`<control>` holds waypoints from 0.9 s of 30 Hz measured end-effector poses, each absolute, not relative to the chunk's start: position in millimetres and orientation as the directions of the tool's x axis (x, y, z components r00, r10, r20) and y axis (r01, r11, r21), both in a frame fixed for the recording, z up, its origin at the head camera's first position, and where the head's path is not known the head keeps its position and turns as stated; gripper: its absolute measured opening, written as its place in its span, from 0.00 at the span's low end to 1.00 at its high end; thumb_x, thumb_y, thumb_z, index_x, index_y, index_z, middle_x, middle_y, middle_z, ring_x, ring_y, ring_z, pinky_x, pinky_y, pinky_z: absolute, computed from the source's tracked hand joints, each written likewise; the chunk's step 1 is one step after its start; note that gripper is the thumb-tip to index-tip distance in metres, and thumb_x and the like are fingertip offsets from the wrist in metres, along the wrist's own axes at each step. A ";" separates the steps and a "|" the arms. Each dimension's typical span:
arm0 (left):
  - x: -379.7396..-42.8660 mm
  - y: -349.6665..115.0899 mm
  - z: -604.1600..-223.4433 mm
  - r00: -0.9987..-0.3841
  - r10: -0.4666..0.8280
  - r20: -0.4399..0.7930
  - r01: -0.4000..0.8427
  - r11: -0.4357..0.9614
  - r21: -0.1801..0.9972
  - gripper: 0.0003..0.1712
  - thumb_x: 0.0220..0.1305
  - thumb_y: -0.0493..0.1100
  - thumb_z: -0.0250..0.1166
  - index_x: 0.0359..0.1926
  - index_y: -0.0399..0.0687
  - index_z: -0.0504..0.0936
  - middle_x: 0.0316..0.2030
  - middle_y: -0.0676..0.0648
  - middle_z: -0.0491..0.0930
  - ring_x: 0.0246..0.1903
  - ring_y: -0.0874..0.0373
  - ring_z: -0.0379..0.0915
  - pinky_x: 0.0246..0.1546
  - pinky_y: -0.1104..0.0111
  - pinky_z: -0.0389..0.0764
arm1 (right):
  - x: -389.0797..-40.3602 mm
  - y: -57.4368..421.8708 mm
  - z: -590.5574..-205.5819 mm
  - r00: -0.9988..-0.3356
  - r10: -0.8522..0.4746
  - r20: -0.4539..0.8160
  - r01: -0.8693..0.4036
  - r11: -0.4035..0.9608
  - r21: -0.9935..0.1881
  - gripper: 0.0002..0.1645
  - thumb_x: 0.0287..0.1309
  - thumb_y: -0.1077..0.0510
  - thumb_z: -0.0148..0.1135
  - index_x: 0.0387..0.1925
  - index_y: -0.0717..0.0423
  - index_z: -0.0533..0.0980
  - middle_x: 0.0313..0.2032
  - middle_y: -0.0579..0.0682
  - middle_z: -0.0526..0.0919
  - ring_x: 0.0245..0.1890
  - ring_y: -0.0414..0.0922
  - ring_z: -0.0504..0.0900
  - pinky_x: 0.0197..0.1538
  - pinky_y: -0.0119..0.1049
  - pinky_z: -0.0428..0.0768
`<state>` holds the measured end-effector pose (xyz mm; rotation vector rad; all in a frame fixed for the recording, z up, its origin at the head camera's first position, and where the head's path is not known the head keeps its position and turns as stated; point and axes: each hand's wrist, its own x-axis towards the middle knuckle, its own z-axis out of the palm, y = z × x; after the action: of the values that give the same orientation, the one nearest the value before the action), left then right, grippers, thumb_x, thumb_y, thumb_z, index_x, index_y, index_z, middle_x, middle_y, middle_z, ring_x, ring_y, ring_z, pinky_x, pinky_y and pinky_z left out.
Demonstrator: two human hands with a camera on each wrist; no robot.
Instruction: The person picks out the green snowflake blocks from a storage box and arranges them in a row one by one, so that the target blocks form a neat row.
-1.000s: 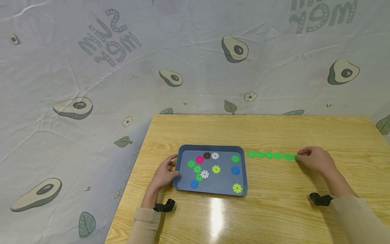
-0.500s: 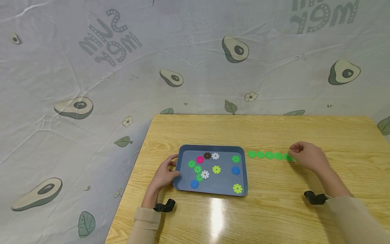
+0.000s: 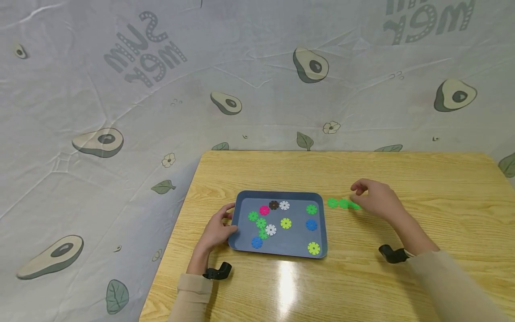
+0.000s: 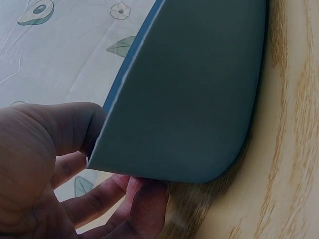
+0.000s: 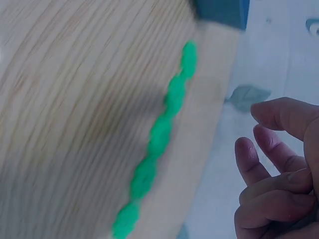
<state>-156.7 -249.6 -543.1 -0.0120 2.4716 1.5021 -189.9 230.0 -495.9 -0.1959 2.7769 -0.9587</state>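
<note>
My left hand (image 3: 216,230) grips the left side of a shallow grey-blue tray (image 3: 287,242). In the left wrist view the thumb hooks over the tray's rim while the fingers bear on the outside of its wall (image 4: 184,99). Inside lie notched plastic discs: green, blue, white, yellow-green, a pink one (image 3: 263,210) and a brown one (image 3: 273,205). My right hand (image 3: 376,198) hovers over a straight row of green notched discs (image 3: 332,203), fingers loosely bent and holding nothing. From the right wrist the green row (image 5: 160,135) looks blurred; in the head view the hand hides its right part.
The wooden table (image 3: 354,286) ends at the back against a pale cloth (image 3: 265,129) printed with avocados and leaves. Black wrist cameras sit on both wrists, the left one (image 3: 218,271) close to the tray's front left corner.
My right hand has let go of the green row's right end and moved left above it, toward the tray. The left hand and the tray have stayed in place.
</note>
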 end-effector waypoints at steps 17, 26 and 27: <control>-155.9 -249.6 -539.1 -0.968 0.127 -0.216 -0.129 0.484 0.865 0.43 0.58 0.27 0.66 0.75 0.49 0.70 0.52 0.35 0.77 0.27 0.52 0.73 0.31 0.62 0.78 | -191.2 140.4 -489.4 -0.923 -0.381 -0.056 -0.288 0.781 -0.555 0.19 0.61 0.57 0.72 0.53 0.59 0.83 0.45 0.55 0.85 0.42 0.53 0.83 0.43 0.52 0.80; -155.8 -249.3 -536.7 -0.966 0.147 -0.214 -0.117 0.489 0.864 0.43 0.59 0.27 0.66 0.76 0.49 0.69 0.52 0.35 0.77 0.29 0.51 0.77 0.32 0.61 0.80 | -190.8 122.8 -506.2 -0.896 -0.438 -0.076 -0.384 0.848 -0.365 0.20 0.61 0.54 0.70 0.55 0.52 0.84 0.47 0.53 0.83 0.36 0.48 0.81 0.36 0.48 0.81; -155.8 -249.5 -536.8 -0.965 0.149 -0.215 -0.118 0.487 0.865 0.43 0.59 0.27 0.66 0.76 0.49 0.69 0.52 0.35 0.76 0.29 0.51 0.77 0.32 0.61 0.80 | -190.5 121.8 -507.6 -0.894 -0.440 -0.082 -0.390 0.856 -0.340 0.21 0.61 0.53 0.70 0.55 0.51 0.84 0.47 0.53 0.83 0.34 0.48 0.80 0.33 0.46 0.80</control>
<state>-155.8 -249.5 -536.8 0.0263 2.4739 1.4695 -190.5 121.8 -507.6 -0.6468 2.8743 -0.4778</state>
